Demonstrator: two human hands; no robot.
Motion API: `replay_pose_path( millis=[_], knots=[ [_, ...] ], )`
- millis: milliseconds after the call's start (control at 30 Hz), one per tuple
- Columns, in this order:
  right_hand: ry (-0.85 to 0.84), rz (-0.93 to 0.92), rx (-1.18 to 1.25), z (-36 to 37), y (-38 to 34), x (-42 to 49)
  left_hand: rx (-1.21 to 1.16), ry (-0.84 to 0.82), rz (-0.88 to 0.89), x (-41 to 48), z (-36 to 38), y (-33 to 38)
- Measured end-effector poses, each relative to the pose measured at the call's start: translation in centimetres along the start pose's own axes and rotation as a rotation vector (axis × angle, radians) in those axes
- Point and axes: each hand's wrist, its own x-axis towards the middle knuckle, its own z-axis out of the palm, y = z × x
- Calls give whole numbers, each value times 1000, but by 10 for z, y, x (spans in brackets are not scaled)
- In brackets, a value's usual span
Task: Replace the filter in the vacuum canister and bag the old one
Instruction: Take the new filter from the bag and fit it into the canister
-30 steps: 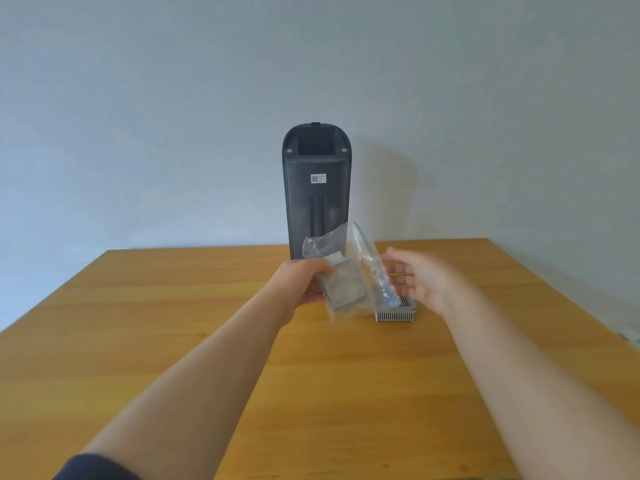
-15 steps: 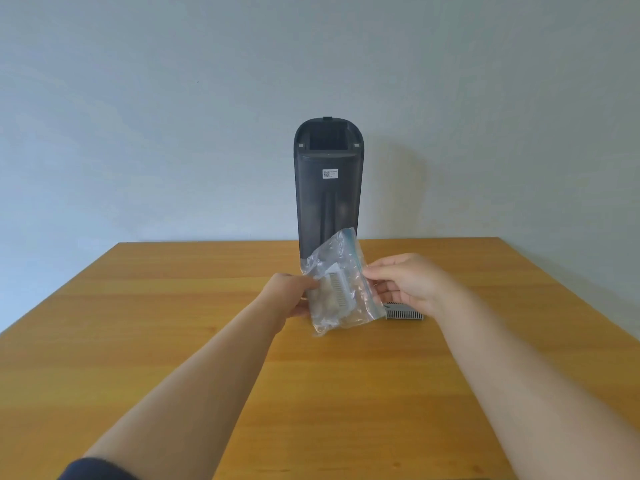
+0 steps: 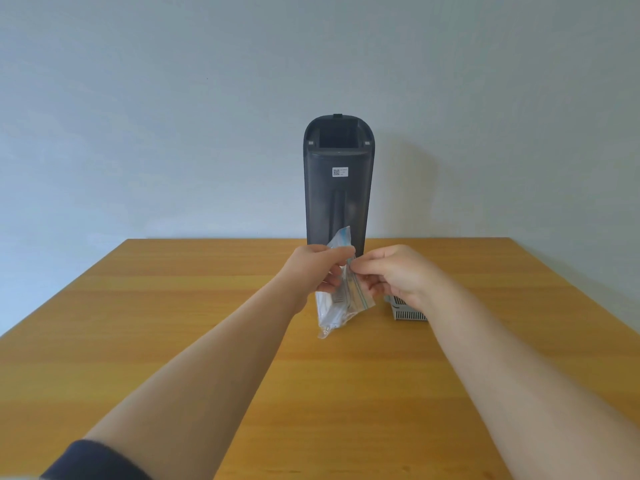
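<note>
Turned edge-on, bag [image 3: 333, 311] hangs between left hand [image 3: 317, 268] and right hand [image 3: 394, 276] (both pinching).

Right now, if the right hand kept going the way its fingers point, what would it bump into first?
The right hand pinches the plastic bag; straight on, it would probably meet the left hand across the bag, though depth is unclear.

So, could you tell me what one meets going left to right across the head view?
Left hand → clear plastic bag → right hand. The canister and the grey filter overlap these, so I leave them out.
</note>
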Motion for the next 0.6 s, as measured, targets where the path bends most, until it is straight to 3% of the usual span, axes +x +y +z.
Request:
replay_pose_path(
  millis=[400, 600],
  knots=[
    [4, 21, -56, -1, -2, 0, 49, -5, -15, 3, -3, 10],
    [31, 78, 81, 0, 3, 2, 88, -9, 22, 0, -2, 9]
  ],
)
